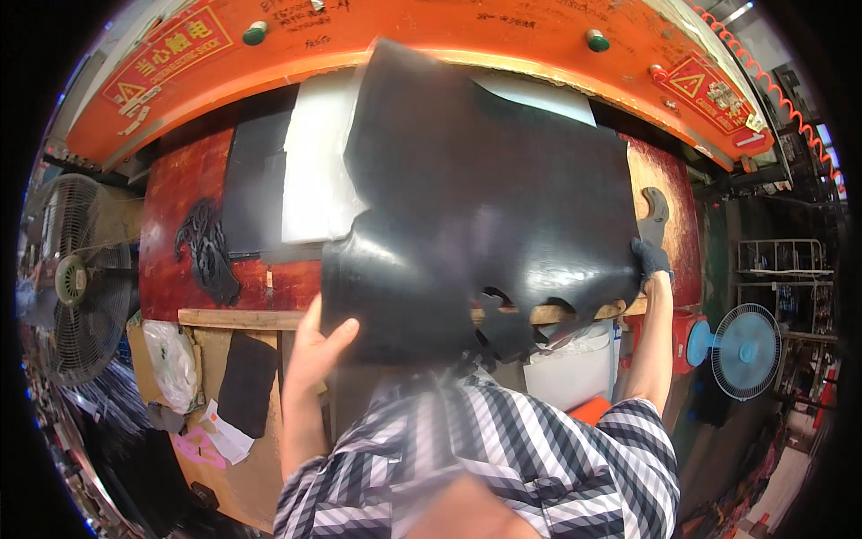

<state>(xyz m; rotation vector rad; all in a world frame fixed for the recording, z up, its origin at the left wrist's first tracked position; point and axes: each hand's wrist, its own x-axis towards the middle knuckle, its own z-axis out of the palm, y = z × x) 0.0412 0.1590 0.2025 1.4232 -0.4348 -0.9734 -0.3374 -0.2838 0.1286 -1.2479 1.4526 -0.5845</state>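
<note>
A large black leather-like sheet (485,198) spans the space in front of me, its near edge cut through with several curved holes. My bare left hand (321,346) grips its lower left edge, with the thumb over the top surface. On the right edge is my right hand (652,260), in a dark glove, its fingers closed on the sheet and partly hidden. Just beyond the glove shows a grey hook-shaped piece (657,208); whether the hand touches it I cannot tell. Under the sheet's left side lies a white board (314,171) beside a dark flat panel (254,184).
An orange machine beam (422,36) with green buttons crosses the far side. Crumpled black scraps (211,251) lie on the red table (171,207). A blue fan (745,350) stands at right, a grey fan (76,278) at left. A plastic bag (171,364) is at near left.
</note>
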